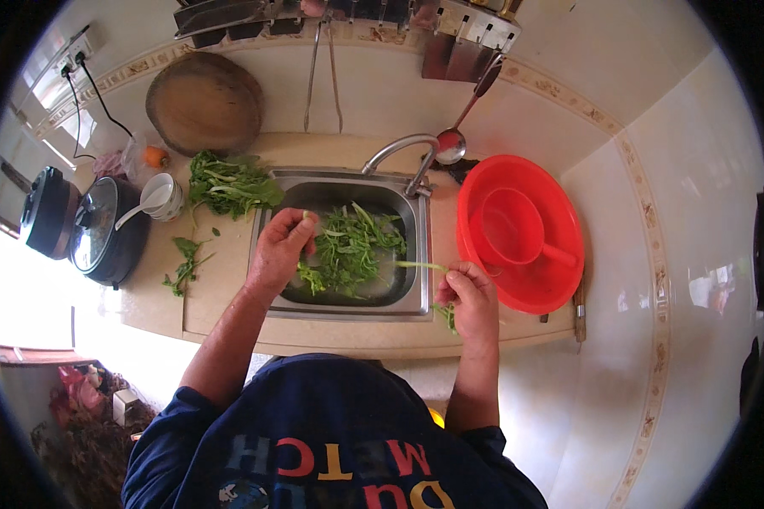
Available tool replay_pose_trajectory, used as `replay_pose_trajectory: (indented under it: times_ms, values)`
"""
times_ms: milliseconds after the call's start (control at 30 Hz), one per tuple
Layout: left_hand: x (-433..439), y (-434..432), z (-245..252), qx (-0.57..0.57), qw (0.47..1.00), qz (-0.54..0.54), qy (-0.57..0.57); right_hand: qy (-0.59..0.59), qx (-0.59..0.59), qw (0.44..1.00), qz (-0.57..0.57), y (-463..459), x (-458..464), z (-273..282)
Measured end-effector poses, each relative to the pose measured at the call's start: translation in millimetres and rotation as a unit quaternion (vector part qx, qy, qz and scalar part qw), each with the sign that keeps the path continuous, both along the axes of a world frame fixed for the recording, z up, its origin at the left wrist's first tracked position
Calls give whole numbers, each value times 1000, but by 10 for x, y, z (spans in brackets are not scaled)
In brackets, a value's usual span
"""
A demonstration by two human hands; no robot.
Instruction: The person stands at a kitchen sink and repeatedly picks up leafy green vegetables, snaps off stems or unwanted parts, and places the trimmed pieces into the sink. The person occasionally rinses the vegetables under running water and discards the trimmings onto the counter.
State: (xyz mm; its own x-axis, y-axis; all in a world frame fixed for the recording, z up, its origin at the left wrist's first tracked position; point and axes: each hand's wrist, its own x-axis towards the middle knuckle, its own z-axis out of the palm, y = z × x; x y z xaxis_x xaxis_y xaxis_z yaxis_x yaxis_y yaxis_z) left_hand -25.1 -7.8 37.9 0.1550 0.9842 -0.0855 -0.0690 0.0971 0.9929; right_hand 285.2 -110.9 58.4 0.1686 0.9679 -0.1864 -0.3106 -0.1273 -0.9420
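My left hand (281, 247) is raised over the near-left rim of the steel sink (350, 313). Its thumb and forefinger pinch a small pale-green bit of stem (306, 215). My right hand (470, 296) is at the sink's right side, gripping a green vegetable stem (417, 264) whose free end points left over the basin. Leaves (445, 316) hang below that hand, and they may belong to the same stalk. Between the hands, loose leafy greens (356, 245) lie in cloudy water in the basin.
A bunch of greens (229, 184) and a small sprig (186, 264) lie left of the sink, near bowls with a spoon (159, 194) and a lidded cooker (105, 229). The faucet (401, 146) arches behind. Right stands a red basin (516, 286) holding a red dipper (511, 226).
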Motion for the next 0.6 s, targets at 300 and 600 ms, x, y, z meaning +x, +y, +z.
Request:
replay_pose_trajectory:
  times_ms: [300, 600]
  values:
    - [-3, 102, 237, -114, 960, -30, -254, -290, -10, 953, -87, -421, 386, -84]
    - [-67, 152, 209, -137, 932, -32, -334, -699, -108, 706, 13, -652, 541, -482]
